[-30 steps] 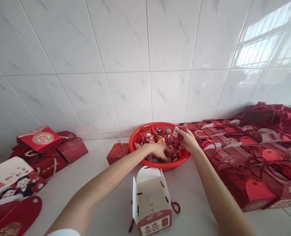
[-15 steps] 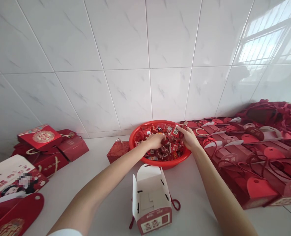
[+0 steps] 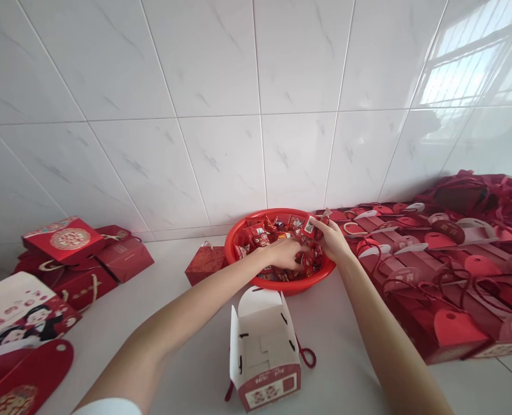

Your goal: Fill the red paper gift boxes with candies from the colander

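A red plastic basket [image 3: 291, 286] holds a heap of small wrapped candies [image 3: 256, 233], mostly in red wrappers. My left hand [image 3: 285, 253] reaches down into the heap, its fingers apart and touching the candies; the fingertips are partly hidden. At the basket's right rim, my right hand [image 3: 331, 236] is closed on wrapped candies [image 3: 311, 227], one showing a pale label. In front of the basket stands an open gift box [image 3: 267, 369], white inside and red outside, with a red cord handle. Its flaps are up and its bottom is bare.
Rows of red gift boxes [image 3: 437, 276] fill the right side of the counter. Left of the basket stands a small red box [image 3: 205, 262]. More red boxes [image 3: 72, 242] are stacked further left. A tiled wall [image 3: 221, 161] rises behind.
My left hand has shifted right within the basket, and its fingers have spread over the candies. My right hand keeps its candies at the right rim. The view has moved slightly.
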A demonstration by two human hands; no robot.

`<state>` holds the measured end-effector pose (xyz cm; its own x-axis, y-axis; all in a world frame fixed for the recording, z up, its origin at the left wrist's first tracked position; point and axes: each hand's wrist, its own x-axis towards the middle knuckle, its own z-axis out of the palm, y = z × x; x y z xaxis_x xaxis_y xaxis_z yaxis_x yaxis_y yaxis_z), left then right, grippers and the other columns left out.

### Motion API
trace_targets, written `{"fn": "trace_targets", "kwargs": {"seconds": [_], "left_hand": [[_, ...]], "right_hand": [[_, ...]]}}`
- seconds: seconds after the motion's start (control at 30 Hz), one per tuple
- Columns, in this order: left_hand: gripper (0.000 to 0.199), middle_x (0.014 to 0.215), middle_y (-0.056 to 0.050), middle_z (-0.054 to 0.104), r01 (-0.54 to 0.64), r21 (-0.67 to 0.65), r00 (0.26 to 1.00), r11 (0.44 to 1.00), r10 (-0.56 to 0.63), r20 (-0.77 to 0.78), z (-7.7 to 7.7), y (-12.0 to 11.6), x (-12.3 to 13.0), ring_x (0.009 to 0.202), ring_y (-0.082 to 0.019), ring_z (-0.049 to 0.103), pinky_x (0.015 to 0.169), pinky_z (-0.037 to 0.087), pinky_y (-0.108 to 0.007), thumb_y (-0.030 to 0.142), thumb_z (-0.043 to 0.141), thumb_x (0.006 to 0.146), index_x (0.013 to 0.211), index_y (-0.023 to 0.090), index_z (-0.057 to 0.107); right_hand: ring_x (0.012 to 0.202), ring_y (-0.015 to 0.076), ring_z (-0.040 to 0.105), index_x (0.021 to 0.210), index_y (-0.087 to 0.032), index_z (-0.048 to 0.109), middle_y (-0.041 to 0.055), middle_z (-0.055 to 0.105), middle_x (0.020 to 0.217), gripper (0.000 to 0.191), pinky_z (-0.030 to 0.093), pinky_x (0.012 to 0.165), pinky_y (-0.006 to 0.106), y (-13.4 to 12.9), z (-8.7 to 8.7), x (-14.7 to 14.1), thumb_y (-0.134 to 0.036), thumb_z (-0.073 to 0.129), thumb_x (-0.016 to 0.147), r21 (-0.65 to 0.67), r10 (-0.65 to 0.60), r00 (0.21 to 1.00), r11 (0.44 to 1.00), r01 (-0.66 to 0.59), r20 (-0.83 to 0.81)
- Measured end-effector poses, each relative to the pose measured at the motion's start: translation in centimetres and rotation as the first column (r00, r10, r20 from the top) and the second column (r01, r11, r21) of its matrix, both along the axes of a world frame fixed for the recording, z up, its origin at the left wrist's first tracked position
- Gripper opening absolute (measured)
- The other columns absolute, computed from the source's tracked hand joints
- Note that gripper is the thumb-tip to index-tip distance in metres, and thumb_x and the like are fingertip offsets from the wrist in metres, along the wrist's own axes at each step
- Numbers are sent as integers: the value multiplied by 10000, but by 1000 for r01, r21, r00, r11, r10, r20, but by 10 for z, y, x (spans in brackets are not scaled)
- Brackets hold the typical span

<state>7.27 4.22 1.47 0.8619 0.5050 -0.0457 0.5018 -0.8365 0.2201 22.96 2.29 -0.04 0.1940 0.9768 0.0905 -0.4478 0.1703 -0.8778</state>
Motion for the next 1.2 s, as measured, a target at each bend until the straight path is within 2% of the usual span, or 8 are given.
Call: {"fn": "trace_targets", "kwargs": {"seconds": [0.2, 0.33, 0.43, 0.53, 0.6, 0.7, 0.9, 1.2], "left_hand": [[528, 1415, -100, 574, 197, 117, 966, 973, -173, -191, -8, -1, 11, 1232, -372, 532, 1026, 404, -432, 207, 751, 689, 1212, 265, 704], [524, 1360, -121, 605, 247, 119, 949, 962, -216, -229, -10, -6, 22, 1233, -362, 543, 1001, 425, -444, 117, 682, 725, 1221, 283, 704], [457, 1186, -144, 683, 170, 120, 950, 978, -130, -285, -10, -8, 32, 1099, -363, 616, 890, 472, -432, 124, 683, 727, 1161, 259, 728], [239, 991, -121, 729, 14, 86, 964, 996, 9, -264, -7, -5, 36, 960, -341, 657, 828, 471, -410, 198, 732, 719, 955, 223, 754], [80, 882, -92, 730, -48, 50, 974, 998, 58, -221, -5, 0, 32, 886, -307, 665, 776, 463, -367, 239, 743, 729, 803, 210, 729], [71, 813, -69, 716, -106, 16, 982, 994, 107, -154, -2, 10, 19, 802, -259, 658, 682, 435, -315, 250, 698, 780, 733, 198, 693], [94, 803, -20, 710, -201, -138, 979, 970, 203, 3, -3, 27, -3, 750, -175, 637, 631, 424, -241, 238, 645, 827, 771, 179, 694], [250, 918, -46, 732, -242, -272, 939, 932, 295, 176, -7, 37, -15, 751, -158, 645, 691, 485, -247, 209, 498, 933, 1061, 150, 705]], "right_hand": [[634, 204, 692, 747, -204, 649, -8, 705, 643, 284, 563, 513, 291, 3, 0, 1, -333, 859, 606, 6, -18, 999, 1000, 18, -28], [595, 198, 688, 741, -192, 649, 2, 697, 631, 255, 544, 474, 276, 2, 1, 0, -301, 851, 632, -10, -18, 999, 1000, 17, -29], [574, 185, 681, 748, -183, 654, 2, 694, 635, 237, 556, 487, 275, 0, 2, -1, -277, 844, 643, -5, -30, 999, 1000, 30, -34], [576, 184, 677, 749, -183, 660, 0, 697, 639, 230, 566, 494, 281, -1, 3, -1, -271, 840, 636, -1, -30, 999, 1000, 29, -39], [592, 188, 679, 754, -187, 665, -4, 701, 643, 236, 569, 496, 284, -1, 2, -1, -279, 843, 628, -3, -32, 999, 999, 32, -37], [637, 196, 689, 764, -196, 668, -8, 704, 652, 259, 573, 515, 284, 1, 1, 1, -300, 853, 615, -7, -35, 999, 999, 35, -22], [679, 199, 693, 784, -189, 663, -5, 706, 669, 317, 566, 528, 275, 1, 1, 2, -341, 859, 587, -5, -28, 1000, 1000, 28, -2], [688, 205, 689, 787, -191, 661, 5, 709, 680, 311, 555, 514, 280, 0, 2, 2, -357, 840, 594, -10, -33, 999, 999, 33, 27]]}}
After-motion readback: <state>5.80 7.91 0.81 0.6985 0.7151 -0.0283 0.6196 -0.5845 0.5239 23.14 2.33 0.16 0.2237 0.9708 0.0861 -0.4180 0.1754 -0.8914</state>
